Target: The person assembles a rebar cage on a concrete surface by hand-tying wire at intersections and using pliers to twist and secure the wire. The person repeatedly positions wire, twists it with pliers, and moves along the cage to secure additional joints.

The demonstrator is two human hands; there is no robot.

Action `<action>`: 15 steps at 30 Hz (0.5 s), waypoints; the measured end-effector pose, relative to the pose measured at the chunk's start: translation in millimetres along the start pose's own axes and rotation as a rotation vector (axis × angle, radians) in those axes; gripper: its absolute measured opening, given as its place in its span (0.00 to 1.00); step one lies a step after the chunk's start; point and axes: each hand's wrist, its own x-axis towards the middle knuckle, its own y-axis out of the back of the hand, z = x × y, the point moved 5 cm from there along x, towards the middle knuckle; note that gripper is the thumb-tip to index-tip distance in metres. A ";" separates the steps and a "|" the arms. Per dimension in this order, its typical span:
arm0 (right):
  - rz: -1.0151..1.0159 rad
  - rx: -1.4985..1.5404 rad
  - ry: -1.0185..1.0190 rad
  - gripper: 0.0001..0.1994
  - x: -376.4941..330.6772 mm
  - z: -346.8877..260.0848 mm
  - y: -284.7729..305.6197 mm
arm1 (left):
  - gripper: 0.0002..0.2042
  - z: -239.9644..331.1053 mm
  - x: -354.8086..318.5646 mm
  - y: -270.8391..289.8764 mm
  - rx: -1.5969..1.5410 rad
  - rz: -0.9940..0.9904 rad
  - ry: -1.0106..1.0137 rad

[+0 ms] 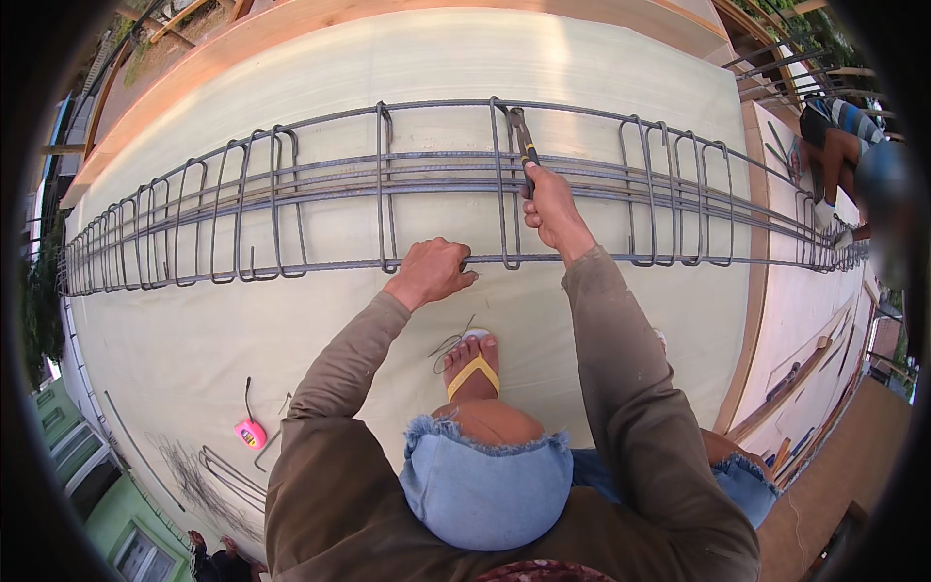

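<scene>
A long rebar cage point(335, 179) of straight bars and bent stirrups stretches across the pale sheet in front of me. My right hand point(553, 206) is wrapped round the dark and yellow handles of a pair of pliers point(524, 136). The pliers' jaws are at the far top bar, beside a stirrup point(502, 184). My left hand point(432, 270) is closed at the near bar, its fingers curled by the same stirrup's lower end. Whatever those fingers pinch is hidden. A loop of thin tie wire point(448, 351) lies by my foot in a yellow-strapped flip-flop point(473, 373).
A pink tape measure point(250, 433) lies at the lower left, near a heap of thin wires point(199, 480) and bent bars point(233, 475). Another person point(842, 155) crouches at the cage's right end. A wooden edge point(747, 339) borders the sheet on the right.
</scene>
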 end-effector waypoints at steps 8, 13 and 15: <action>-0.028 -0.057 0.018 0.11 -20.1 -3.1 -3.5 | 0.16 0.4 2.6 3.3 -0.024 0.009 0.009; -0.197 -0.225 -0.026 0.11 -44.3 10.5 -13.9 | 0.16 -0.8 0.5 -0.8 -0.032 0.022 0.018; -0.255 -0.250 0.040 0.11 -47.6 6.3 -8.3 | 0.16 -1.9 0.3 -5.1 -0.046 0.012 0.010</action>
